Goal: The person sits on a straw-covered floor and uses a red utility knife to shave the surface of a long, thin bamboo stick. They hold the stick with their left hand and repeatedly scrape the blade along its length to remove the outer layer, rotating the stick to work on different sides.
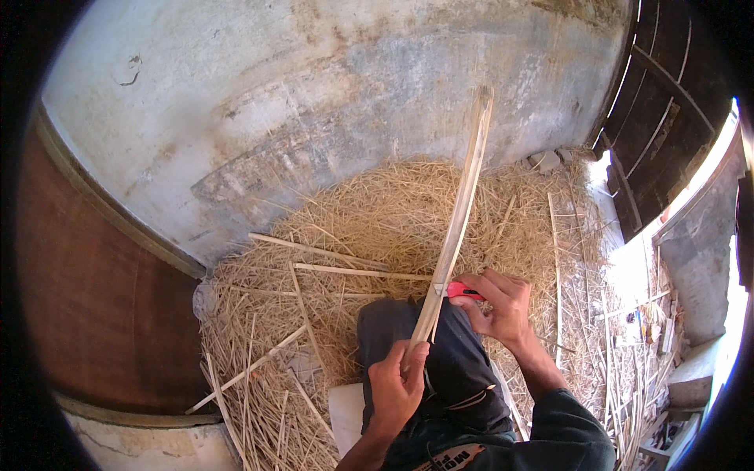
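A long, pale bamboo strip [460, 206] slants up and away from my lap toward the wall. Its near end is gripped by my left hand [395, 386], fingers wrapped round it. My right hand [499, 304] is closed on a red utility knife [463, 291], whose blade meets the strip just above my knee. A thin sliver stands slightly apart from the strip's edge below the blade. Dark trousers [463, 353] cover my legs under the strip.
Straw-like shavings [400, 196] are heaped on the floor before me, with several loose strips [338, 255] across them. Behind rises a stained plaster wall [314, 94]. A brown panel [110, 290] stands at left, and a dark wooden door [667, 102] at far right. More strips [620, 385] lie at right.
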{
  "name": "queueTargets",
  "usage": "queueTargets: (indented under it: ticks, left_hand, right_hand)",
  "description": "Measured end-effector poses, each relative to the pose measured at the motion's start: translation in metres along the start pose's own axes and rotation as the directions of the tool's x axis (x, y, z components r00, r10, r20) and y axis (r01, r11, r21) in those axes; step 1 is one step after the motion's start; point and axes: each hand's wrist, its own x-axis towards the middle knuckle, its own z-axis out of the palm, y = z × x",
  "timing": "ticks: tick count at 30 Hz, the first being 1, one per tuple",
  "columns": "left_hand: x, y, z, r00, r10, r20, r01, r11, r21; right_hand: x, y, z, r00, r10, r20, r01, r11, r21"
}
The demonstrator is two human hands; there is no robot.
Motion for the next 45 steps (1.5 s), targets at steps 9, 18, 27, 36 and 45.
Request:
queueTargets:
  ticks: [9,18,27,36,45]
  left_hand:
    - [-0.021,-0.021,-0.003,0.995,-0.047,0.085,0.046,0.999,0.017]
    - [-0.048,-0.035,-0.007,0.979,-0.120,0.163,0.114,0.992,0.044]
    - [-0.021,-0.045,-0.025,0.951,-0.243,0.188,0.285,0.929,-0.237]
    - [0.012,-0.023,-0.004,0.983,-0.079,0.168,0.123,0.955,-0.270]
    - [0.030,0.005,-0.001,0.989,0.114,0.096,-0.112,0.993,-0.021]
  right_hand:
    - [0.025,0.049,-0.003,0.940,0.269,-0.209,-0.266,0.963,0.043]
    - [0.056,0.139,-0.034,0.779,0.500,-0.378,-0.570,0.816,-0.096]
    - [0.025,0.180,-0.039,0.739,0.659,-0.142,-0.674,0.713,-0.196]
    - [-0.004,0.052,-0.004,0.784,0.544,0.299,-0.577,0.461,0.674]
    - [0.008,0.017,0.010,0.817,0.545,0.189,-0.493,0.491,0.719]
